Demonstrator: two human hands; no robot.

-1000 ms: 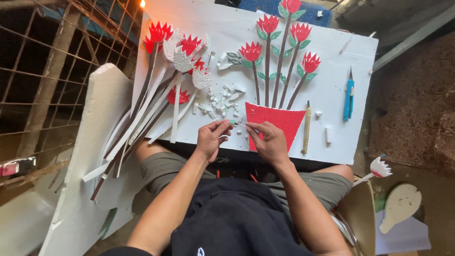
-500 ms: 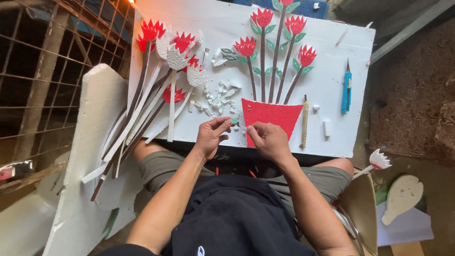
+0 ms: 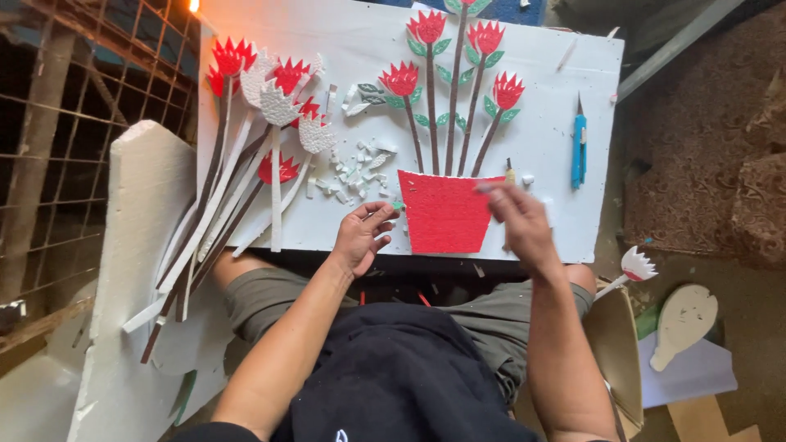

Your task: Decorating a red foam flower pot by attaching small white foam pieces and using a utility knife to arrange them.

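**Two hands at the near edge of a foam flower board**

Nearest the camera, the person sits with a dark garment across the lap and both forearms reaching forward to the white board [image 3: 565, 74], which rests over the knees.

The left hand [image 3: 360, 237] lies at the board's near edge, left of the red pot [image 3: 446, 213]. Its fingers curl together, thumb and forefinger pinched on a small green scrap [image 3: 398, 205] at their tips. The right hand [image 3: 517, 219] hovers over the pot's right side, fingers drawn together with the fingertips at the pot's upper right corner; whether they pinch anything cannot be told.

The red pot is a flat cut-out standing on the board's near edge, about midway along it. Just behind the left hand lies a scatter of white foam crumbs [image 3: 356, 168]. From the pot's top rise four brown stems with green leaves, each ending in a red flower [image 3: 426, 27]; these reach towards the far edge.

Over the board's left edge fans a bundle of loose flower stems [image 3: 237, 188], some heads painted red, some plain white, their ends hanging off the near-left corner. Near the right edge lies a blue utility knife [image 3: 579, 149], pointing towards the far edge.

Off the board, on the floor to the right, lie a single white-and-red flower [image 3: 635, 265] and a pale paddle-shaped cut-out [image 3: 684, 321].
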